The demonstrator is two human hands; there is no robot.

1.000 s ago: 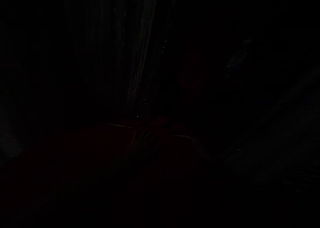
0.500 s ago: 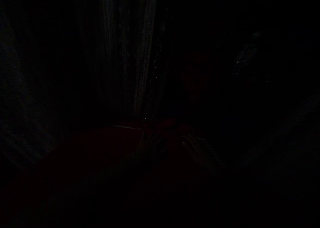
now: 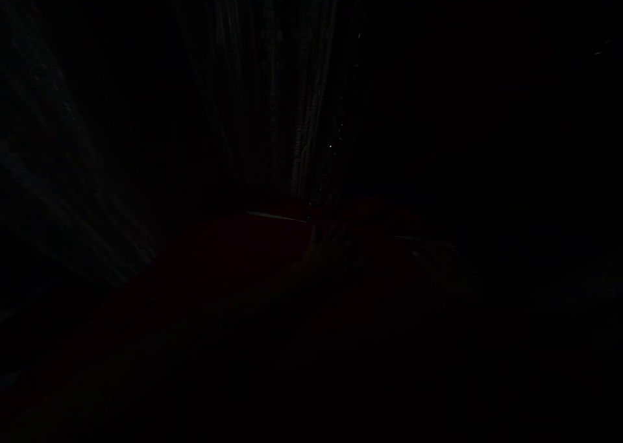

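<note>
The view is very dark. A dark red surface [image 3: 233, 248], seemingly cloth, lies in front of me. My left hand [image 3: 335, 251] rests on it with its fingers spread, the forearm reaching in from the lower left. Farther right, my right hand [image 3: 445, 268] is only a dim shape at the edge of the red surface; it looks flat, with its fingers stretched out. No object can be made out in either hand. A thin pale strip [image 3: 277, 216] runs just beyond the left fingers, and a fainter pale line [image 3: 403, 237] lies near the right fingertips.
Behind the red surface hang long pale vertical folds or strands [image 3: 304, 125], with small bright glints beside them. Another dim striped drape [image 3: 92, 164] slants down on the left. Darkness hides the right side and the bottom.
The whole scene has shifted right and slightly up in the view as my head turned. Both hands remain on or beside the red surface, and the right hand shows more dimly.
</note>
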